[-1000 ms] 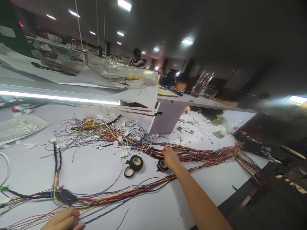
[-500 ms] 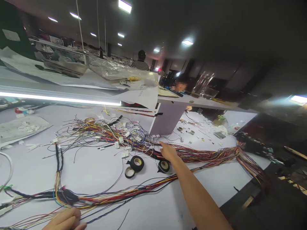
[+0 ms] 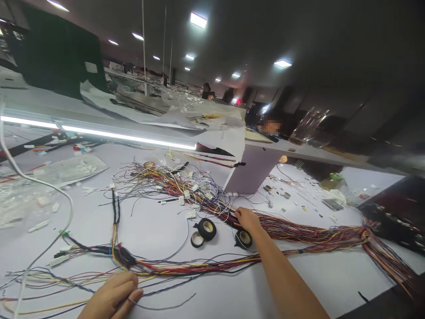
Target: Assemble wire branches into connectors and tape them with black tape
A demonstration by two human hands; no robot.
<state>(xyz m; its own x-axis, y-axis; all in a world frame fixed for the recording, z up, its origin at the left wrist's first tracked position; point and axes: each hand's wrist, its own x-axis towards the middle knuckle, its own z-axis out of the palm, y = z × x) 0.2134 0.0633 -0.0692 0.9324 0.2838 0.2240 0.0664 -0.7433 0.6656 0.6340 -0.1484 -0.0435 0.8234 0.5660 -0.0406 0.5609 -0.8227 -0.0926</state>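
Observation:
My right hand (image 3: 247, 219) reaches far across the white table (image 3: 149, 230), its fingers closed on the thick multicoloured wire bundle (image 3: 299, 230) where a black-taped part begins. A black tape roll (image 3: 245, 238) lies just below that hand. Two more tape rolls (image 3: 204, 230) lie a little to the left. My left hand (image 3: 113, 297) rests near the front edge, fingers curled over thin wires of the nearer wire harness (image 3: 172, 266), which runs across the table to a black-taped junction (image 3: 124, 257).
A tangle of loose wires with white connectors (image 3: 179, 186) fills the table's middle. A lit light bar (image 3: 126, 137) runs under a raised shelf. Plastic bags of parts (image 3: 66, 166) lie at left. Small parts are scattered at far right (image 3: 285, 195). A person sits beyond the shelf.
The view has swung left and down. My right hand shifted from beside the tape roll onto the wire bundle. My left hand has come further into view on the near wires.

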